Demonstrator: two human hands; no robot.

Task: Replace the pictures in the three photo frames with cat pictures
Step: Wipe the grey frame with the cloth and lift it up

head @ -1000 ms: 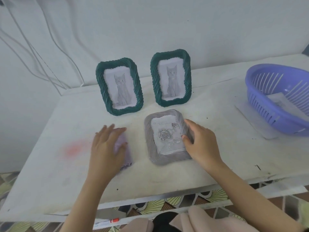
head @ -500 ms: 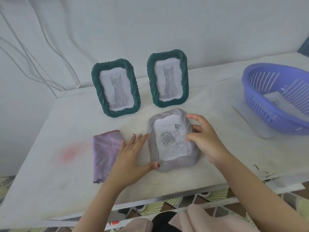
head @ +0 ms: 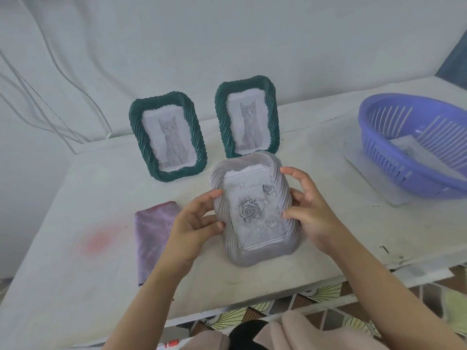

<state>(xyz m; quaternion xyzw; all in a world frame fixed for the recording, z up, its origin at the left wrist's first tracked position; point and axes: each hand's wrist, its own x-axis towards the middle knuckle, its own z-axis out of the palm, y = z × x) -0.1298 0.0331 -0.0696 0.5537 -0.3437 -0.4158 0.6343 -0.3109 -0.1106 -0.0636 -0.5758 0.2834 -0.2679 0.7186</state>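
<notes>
A grey ribbed photo frame (head: 252,253) with a rose picture is lifted and tilted toward me above the white table (head: 328,248). My left hand (head: 194,223) grips its left edge and my right hand (head: 308,213) grips its right edge. Behind it stand two dark green frames, the left one (head: 137,137) and the right one (head: 271,114), each upright with a grey cat picture inside.
A folded purple cloth (head: 151,233) lies left of my left hand. A purple plastic basket (head: 394,162) holding a sheet of paper sits at the right on a white sheet. White cables hang on the wall at the left. The table's front edge is near me.
My left hand left the purple cloth and moved right onto the grey frame. Both hands raised the frame from lying flat on the table to tilted up toward me.
</notes>
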